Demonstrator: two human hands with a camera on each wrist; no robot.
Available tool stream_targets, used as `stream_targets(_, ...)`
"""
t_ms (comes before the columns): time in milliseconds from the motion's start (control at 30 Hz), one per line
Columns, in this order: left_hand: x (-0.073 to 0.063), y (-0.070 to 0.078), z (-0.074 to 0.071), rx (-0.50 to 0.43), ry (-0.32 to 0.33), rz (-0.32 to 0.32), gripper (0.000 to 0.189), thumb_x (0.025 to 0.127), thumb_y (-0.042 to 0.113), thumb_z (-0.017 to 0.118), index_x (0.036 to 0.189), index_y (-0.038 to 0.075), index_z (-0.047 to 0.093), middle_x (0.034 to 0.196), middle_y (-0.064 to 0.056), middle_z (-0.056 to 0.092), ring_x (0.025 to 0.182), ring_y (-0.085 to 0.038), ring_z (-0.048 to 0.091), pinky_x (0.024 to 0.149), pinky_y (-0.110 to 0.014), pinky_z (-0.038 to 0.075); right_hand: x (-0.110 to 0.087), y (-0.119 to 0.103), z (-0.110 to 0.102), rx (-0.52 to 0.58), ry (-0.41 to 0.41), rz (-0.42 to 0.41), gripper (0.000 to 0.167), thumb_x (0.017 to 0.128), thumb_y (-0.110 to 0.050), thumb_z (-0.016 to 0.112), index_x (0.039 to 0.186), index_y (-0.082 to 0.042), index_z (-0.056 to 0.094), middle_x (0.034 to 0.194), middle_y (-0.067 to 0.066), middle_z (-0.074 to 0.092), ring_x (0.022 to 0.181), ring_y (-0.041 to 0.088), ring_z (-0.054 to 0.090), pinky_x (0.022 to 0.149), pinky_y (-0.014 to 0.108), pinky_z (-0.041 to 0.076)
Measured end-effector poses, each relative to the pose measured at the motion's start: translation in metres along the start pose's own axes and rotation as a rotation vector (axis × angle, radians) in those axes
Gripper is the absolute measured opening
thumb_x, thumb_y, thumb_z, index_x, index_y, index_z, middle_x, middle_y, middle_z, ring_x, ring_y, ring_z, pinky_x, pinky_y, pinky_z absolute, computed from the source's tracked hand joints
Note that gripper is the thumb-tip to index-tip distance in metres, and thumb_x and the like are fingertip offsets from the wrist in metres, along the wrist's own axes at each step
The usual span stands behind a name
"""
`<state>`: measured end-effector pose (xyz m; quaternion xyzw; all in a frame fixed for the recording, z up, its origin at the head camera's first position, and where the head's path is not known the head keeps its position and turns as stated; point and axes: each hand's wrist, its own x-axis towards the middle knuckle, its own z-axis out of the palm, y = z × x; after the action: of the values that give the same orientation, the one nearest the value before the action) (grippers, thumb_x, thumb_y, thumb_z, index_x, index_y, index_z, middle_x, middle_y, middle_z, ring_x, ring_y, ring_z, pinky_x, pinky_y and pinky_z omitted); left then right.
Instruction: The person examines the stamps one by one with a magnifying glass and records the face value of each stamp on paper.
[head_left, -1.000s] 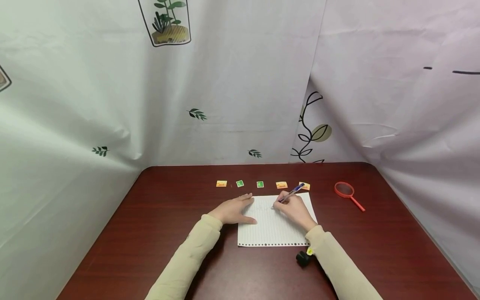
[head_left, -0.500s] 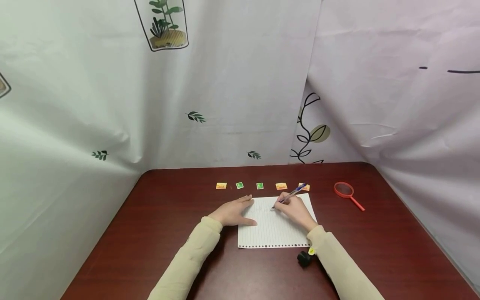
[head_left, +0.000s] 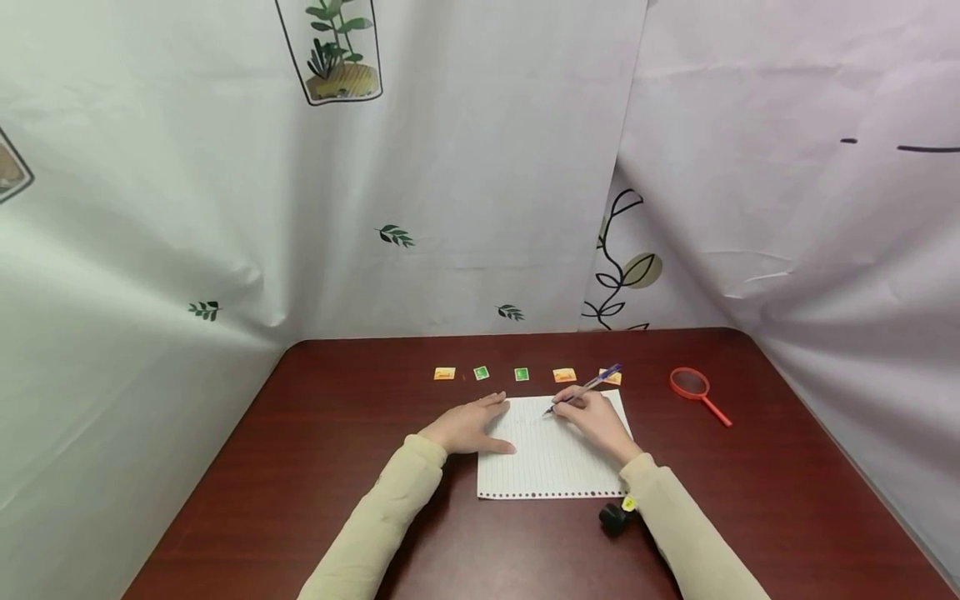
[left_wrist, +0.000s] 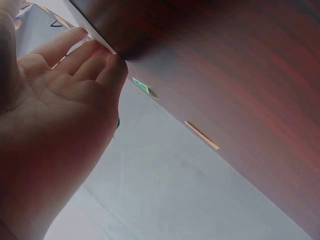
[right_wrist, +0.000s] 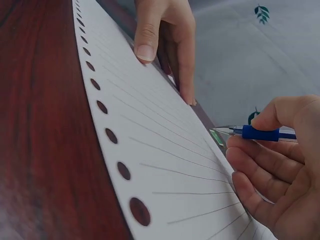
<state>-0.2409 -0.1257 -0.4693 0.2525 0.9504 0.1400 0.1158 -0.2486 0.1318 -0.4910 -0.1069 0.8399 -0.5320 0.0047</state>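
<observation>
A lined sheet of paper point(head_left: 547, 475) lies on the table, its row of punched holes along the near edge. My left hand point(head_left: 467, 428) rests flat on the sheet's left side, thumb spread from the fingers. In my right hand point(head_left: 596, 423) is a ballpoint pen point(head_left: 597, 379), pinched near its blue grip point(right_wrist: 260, 133). The pen slants up to the right, its tip right at the paper's upper middle. Faint marks show on the upper lines, left of the tip. In the left wrist view, the left palm point(left_wrist: 60, 100) faces the camera.
Beyond the paper runs a row of small stickers: orange ones point(head_left: 445, 373) and green ones point(head_left: 522, 374). The pen's top overlaps the rightmost. A red magnifying glass point(head_left: 690, 382) lies at the right. A black rounded object point(head_left: 612, 518) sits beside the right sleeve. Printed fabric point(head_left: 480, 167) hangs behind.
The right hand has shifted slightly to the right, and the pen's top now leans a little farther right. My left hand and the paper stay in place; the head view shifts slightly.
</observation>
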Motion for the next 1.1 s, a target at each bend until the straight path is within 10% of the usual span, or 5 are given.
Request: stream_targets(1100, -0.001, -0.001, 0.000, 0.010, 0.004, 0.025, 0.089, 0.087, 0.057, 0.072, 0.154, 0.008, 0.041, 0.163, -0.006, 0.031, 0.150, -0.019, 0.028, 0.116, -0.038, 0.034, -0.022, 0.021, -0.060, -0.262, 0.125, -0.142, 0.025, 0.101, -0.016, 0.063, 0.124, -0.009, 0.070, 0.122, 0.017, 0.069, 0.112, 0.036, 0.066, 0.093, 0.055, 0.051)
